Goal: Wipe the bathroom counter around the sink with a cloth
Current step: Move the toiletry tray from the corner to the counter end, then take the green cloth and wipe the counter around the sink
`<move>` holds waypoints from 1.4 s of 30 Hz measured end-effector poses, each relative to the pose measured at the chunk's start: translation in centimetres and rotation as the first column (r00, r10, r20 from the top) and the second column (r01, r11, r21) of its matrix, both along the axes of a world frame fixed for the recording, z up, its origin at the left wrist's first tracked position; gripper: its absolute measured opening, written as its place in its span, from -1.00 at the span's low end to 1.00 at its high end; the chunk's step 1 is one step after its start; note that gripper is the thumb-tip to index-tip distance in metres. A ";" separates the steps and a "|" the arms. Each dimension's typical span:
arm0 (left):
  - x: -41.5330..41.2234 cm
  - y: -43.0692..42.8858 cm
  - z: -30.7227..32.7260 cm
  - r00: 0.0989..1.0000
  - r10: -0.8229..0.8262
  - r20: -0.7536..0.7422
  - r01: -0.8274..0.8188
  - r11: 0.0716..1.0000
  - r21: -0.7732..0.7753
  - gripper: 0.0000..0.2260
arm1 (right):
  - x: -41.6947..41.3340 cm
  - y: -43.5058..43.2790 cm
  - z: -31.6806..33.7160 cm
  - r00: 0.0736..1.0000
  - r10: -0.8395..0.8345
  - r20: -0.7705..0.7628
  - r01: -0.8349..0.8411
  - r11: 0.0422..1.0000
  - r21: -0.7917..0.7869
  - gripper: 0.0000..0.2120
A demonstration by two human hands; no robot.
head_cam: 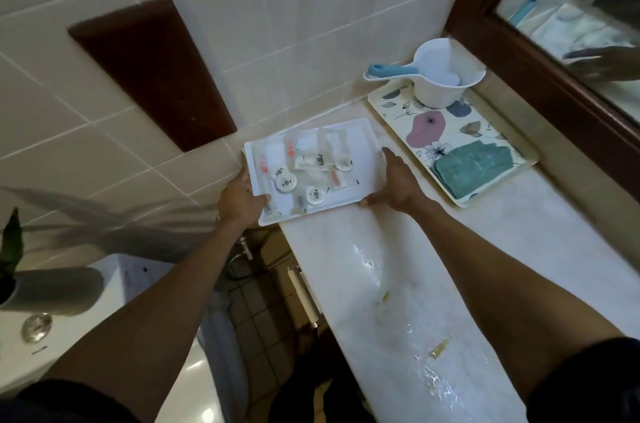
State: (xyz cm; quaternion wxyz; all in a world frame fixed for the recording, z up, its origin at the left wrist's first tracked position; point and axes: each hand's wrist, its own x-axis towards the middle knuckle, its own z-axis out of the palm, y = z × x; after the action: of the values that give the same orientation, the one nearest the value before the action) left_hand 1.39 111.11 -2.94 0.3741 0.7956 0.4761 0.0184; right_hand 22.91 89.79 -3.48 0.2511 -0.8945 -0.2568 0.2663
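A white tray [363, 138] of small toiletry sachets and round lidded pots sits at the far left end of the pale marble counter [398, 284], overhanging its edge. My left hand [239, 201] grips the tray's near left corner. My right hand [398, 183] holds its right edge. A folded green cloth [471, 168] lies on a flowered tray [446, 131] just to the right. The counter shows wet streaks and yellowish smears near me. No sink is in view.
A white dipper with a blue handle [433, 72] stands on the flowered tray's far end. A wood-framed mirror [540, 83] runs along the right. A toilet cistern [104, 318] with a potted plant [14, 256] is at lower left, tiled wall behind.
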 end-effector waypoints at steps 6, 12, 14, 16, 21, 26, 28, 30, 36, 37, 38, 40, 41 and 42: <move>0.5 -0.3 -0.7 0.999 0.041 0.030 -0.040 0.999 -0.029 -0.45 | 1.5 1.4 -0.7 0.999 -0.038 0.032 0.037 0.999 0.015 0.14; 1.1 0.1 -1.3 0.997 0.073 0.018 -0.071 0.994 -0.077 -0.54 | 1.9 2.3 -1.6 0.992 -0.121 0.046 0.117 0.990 0.078 -0.01; 1.2 0.4 -1.7 0.997 0.073 -0.005 -0.073 0.994 -0.076 -0.53 | 1.8 2.5 -1.8 0.989 -0.138 0.047 0.133 0.986 0.105 -0.06; 1.5 0.0 -1.2 0.997 0.050 -0.051 -0.052 0.998 -0.032 -0.55 | 1.8 2.3 -2.0 0.990 -0.135 0.043 0.129 0.983 0.132 -0.09; 3.6 -2.8 0.9 0.993 0.096 -0.071 -0.077 0.968 0.239 -0.56 | 1.5 0.3 -0.9 0.987 -0.134 0.084 0.115 0.974 0.197 -0.22; 7.8 -8.7 1.8 0.969 -0.205 0.140 0.166 0.953 0.253 -0.70 | 1.7 -5.7 0.8 0.957 -0.231 0.176 0.170 0.937 0.306 -0.57; 9.9 -11.4 2.0 0.925 -0.327 0.193 0.274 0.927 0.256 -0.74 | 2.4 -8.8 1.0 0.929 -0.325 0.179 0.253 0.907 0.337 -0.63; 12.6 -13.6 2.0 0.883 -0.424 0.202 0.371 0.894 0.253 -0.74 | 3.4 -11.9 1.1 0.893 -0.391 0.222 0.310 0.893 0.325 -0.66; 22.8 -17.8 0.6 0.737 -0.659 0.148 0.640 0.752 0.158 -0.68 | 6.4 -19.1 -0.6 0.791 -0.559 0.250 0.514 0.828 0.226 -0.68; 24.5 -18.3 0.3 0.714 -0.687 0.138 0.672 0.727 0.144 -0.66 | 6.6 -20.1 -0.9 0.777 -0.575 0.256 0.537 0.818 0.207 -0.68; 26.2 -18.7 0.0 0.695 -0.708 0.129 0.694 0.707 0.139 -0.64 | 6.9 -21.0 -1.3 0.769 -0.583 0.261 0.553 0.812 0.183 -0.68; 29.0 -19.5 -0.8 0.685 -0.721 0.107 0.712 0.693 0.115 -0.53 | 7.3 -22.6 -1.9 0.769 -0.587 0.255 0.578 0.808 0.117 -0.67; 30.2 -20.0 -1.3 0.679 -0.729 0.086 0.721 0.685 0.105 -0.46 | 7.5 -23.3 -2.3 0.770 -0.588 0.250 0.588 0.805 0.083 -0.65; 31.2 -20.6 -1.7 0.667 -0.742 0.064 0.736 0.670 0.103 -0.40 | 7.6 -24.1 -2.6 0.771 -0.587 0.249 0.595 0.802 0.051 -0.64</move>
State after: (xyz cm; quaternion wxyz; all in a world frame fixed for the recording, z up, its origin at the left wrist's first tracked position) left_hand 32.58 90.50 -4.65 0.3455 0.9305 0.0926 -0.0785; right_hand 30.55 65.70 -6.07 0.2734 -0.9598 0.0114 0.0621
